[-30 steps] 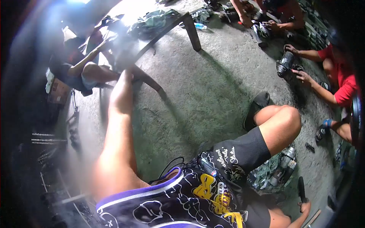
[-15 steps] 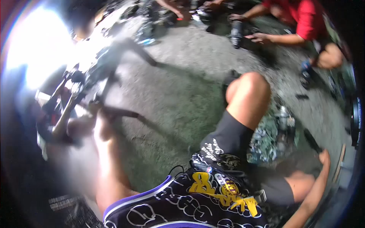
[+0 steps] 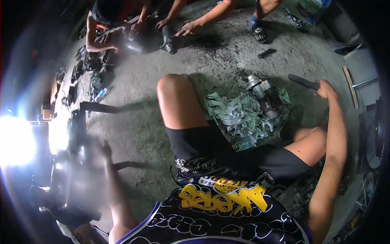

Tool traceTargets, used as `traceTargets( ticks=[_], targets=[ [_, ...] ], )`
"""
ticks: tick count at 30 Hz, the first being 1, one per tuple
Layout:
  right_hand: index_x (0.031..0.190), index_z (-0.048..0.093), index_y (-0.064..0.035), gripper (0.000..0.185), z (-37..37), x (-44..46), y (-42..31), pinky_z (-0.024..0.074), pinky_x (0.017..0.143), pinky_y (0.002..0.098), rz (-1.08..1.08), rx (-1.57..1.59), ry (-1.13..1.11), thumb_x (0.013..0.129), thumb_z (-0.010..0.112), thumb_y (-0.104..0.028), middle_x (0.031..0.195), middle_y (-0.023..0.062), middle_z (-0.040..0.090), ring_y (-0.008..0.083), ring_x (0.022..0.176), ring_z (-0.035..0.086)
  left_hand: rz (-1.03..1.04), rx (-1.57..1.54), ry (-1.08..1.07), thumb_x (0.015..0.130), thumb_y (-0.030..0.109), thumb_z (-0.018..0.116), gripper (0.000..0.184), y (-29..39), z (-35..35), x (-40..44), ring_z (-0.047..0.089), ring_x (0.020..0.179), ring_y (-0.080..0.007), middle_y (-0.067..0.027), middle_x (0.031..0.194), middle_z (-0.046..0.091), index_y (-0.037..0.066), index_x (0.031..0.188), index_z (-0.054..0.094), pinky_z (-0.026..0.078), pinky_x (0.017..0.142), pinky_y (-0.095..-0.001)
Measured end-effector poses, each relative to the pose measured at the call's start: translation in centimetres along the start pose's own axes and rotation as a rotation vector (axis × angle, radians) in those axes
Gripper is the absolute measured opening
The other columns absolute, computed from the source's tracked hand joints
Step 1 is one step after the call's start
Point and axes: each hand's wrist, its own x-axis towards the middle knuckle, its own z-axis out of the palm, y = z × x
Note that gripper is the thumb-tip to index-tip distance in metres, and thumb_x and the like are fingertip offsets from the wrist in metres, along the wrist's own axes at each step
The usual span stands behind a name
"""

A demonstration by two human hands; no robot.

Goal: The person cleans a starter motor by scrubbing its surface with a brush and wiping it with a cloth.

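Observation:
My right hand [image 3: 325, 89] is closed around one end of a dark, flat bar-like tool [image 3: 302, 81], which points left above the floor. To its left, a cylindrical metal motor [image 3: 264, 97], like a starter motor, lies on a heap of pale green and grey rags [image 3: 237, 116] between my legs. My left hand [image 3: 106, 151] is stretched out low on the left near the bright lamp's stand [image 3: 77, 130]. Glare and blur smear its fingers, so I cannot make out whether it holds anything.
Co-workers crouch at the top; one person's hands touch a similar motor [image 3: 167, 40] on the concrete floor. A small dark part [image 3: 266, 53] lies near a sandalled foot [image 3: 258, 32]. A plastic bottle [image 3: 100, 95] is at left, a wooden strip [image 3: 351, 87] at right. The lamp [image 3: 16, 142] glares.
My view has swung right, so the lamp and co-workers sit farther left. My right hand has come forward with the dark bar, which now points left over the floor.

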Motion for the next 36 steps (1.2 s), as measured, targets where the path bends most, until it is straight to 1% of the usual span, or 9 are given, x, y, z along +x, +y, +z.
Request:
traceTargets(
  ticks=[2, 6, 8, 9, 15, 19, 22, 25, 36],
  targets=[
    [0.123, 0.054, -0.0058, 0.062, -0.2, -0.1, -0.2, 0.0422, 0.097, 0.039, 0.0, 0.004, 0.007, 0.066, 0.077, -0.011, 0.122, 0.0188, 0.055, 0.0332, 0.116, 0.051, -0.067, -0.331, -0.175, 0.077, 0.012, 0.067, 0.035, 6.8, 2.7, 2.7, 0.055, 0.1, -0.0291, -0.0158, 0.113, 0.055, 0.008, 0.111, 0.059, 0.046, 0.086, -0.0379],
    [0.121, 0.056, -0.0072, 0.057, 0.7, 0.9, 0.6, 0.043, 0.095, 0.0393, 0.016, -0.014, 0.007, 0.068, 0.075, -0.011, 0.122, 0.0188, 0.055, 0.033, 0.116, 0.051, 0.418, -0.424, -0.074, 0.082, 0.015, 0.065, 0.026, 23.0, 2.1, 13.5, 0.06, 0.087, -0.0221, -0.0101, 0.097, 0.062, 0.007, 0.107, 0.063, 0.049, 0.075, -0.0316],
    [0.119, 0.057, -0.0076, 0.054, 3.7, 3.7, 2.7, 0.0435, 0.093, 0.0393, -0.001, 0.036, 0.022, 0.069, 0.075, -0.014, 0.12, 0.0188, 0.056, 0.0334, 0.114, 0.052, 0.379, -0.72, -0.216, 0.081, 0.015, 0.066, 0.025, 31.2, 1.6, 17.7, 0.063, 0.085, -0.0232, -0.0105, 0.095, 0.064, 0.006, 0.105, 0.063, 0.05, 0.074, -0.033],
    [0.118, 0.058, -0.0078, 0.052, 5.5, 4.6, 4.5, 0.0439, 0.092, 0.0393, -0.017, 0.087, 0.031, 0.069, 0.075, -0.017, 0.118, 0.0189, 0.058, 0.0338, 0.113, 0.053, 0.643, -0.711, -0.145, 0.081, 0.012, 0.065, 0.024, 34.4, 1.2, 19.4, 0.064, 0.082, -0.024, -0.0106, 0.094, 0.063, 0.004, 0.104, 0.063, 0.05, 0.073, -0.034],
    [0.115, 0.059, -0.0074, 0.055, 5.2, -0.6, 2.9, 0.0445, 0.091, 0.0394, -0.066, 0.14, -0.044, 0.066, 0.078, -0.022, 0.108, 0.0171, 0.063, 0.0348, 0.107, 0.056, 1.131, -0.609, -0.669, 0.084, 0.018, 0.065, 0.038, 51.8, -1.5, 18.1, 0.061, 0.097, -0.0273, -0.0155, 0.113, 0.061, 0.008, 0.12, 0.056, 0.047, 0.084, -0.0366],
    [0.117, 0.058, -0.0089, 0.056, 3.7, -2.6, 0.8, 0.0459, 0.089, 0.0387, -0.004, 0.017, -0.097, 0.066, 0.078, -0.022, 0.112, 0.0158, 0.062, 0.034, 0.107, 0.057, 1.312, -0.467, -0.979, 0.085, 0.025, 0.065, 0.044, 54.7, 3.5, 14.9, 0.061, 0.098, -0.0283, -0.0158, 0.116, 0.06, 0.011, 0.125, 0.053, 0.049, 0.085, -0.0378],
    [0.121, 0.056, -0.0121, 0.056, 5.4, -0.9, 2.6, 0.0489, 0.085, 0.0417, -0.092, 0.02, -0.192, 0.069, 0.076, -0.021, 0.115, 0.0165, 0.06, 0.0337, 0.104, 0.059, 1.366, 0.068, -1.303, 0.086, 0.027, 0.063, 0.045, 56.2, 0.8, 14.3, 0.061, 0.1, -0.028, -0.0158, 0.116, 0.06, 0.013, 0.127, 0.052, 0.049, 0.086, -0.0388],
    [0.121, 0.056, -0.0136, 0.052, 6.2, -0.7, 3.2, 0.0552, 0.073, 0.0446, -0.012, 0.1, -0.187, 0.073, 0.074, -0.019, 0.115, 0.0164, 0.06, 0.034, 0.1, 0.06, 1.102, -0.296, -1.468, 0.087, 0.029, 0.062, 0.045, 56.8, 1.0, 14.3, 0.061, 0.1, -0.028, -0.0175, 0.112, 0.061, 0.014, 0.128, 0.051, 0.049, 0.086, -0.0394],
    [0.121, 0.055, -0.0145, 0.05, 6.1, 0.2, 2.6, 0.0593, 0.058, 0.0464, 0.132, 0.156, -0.267, 0.074, 0.071, -0.009, 0.121, 0.0114, 0.057, 0.0346, 0.1, 0.06, 1.263, -0.319, -1.274, 0.086, 0.029, 0.064, 0.046, 57.3, 1.5, 15.3, 0.061, 0.1, -0.0274, -0.0173, 0.112, 0.061, 0.013, 0.127, 0.051, 0.048, 0.085, -0.0372]
  ],
)
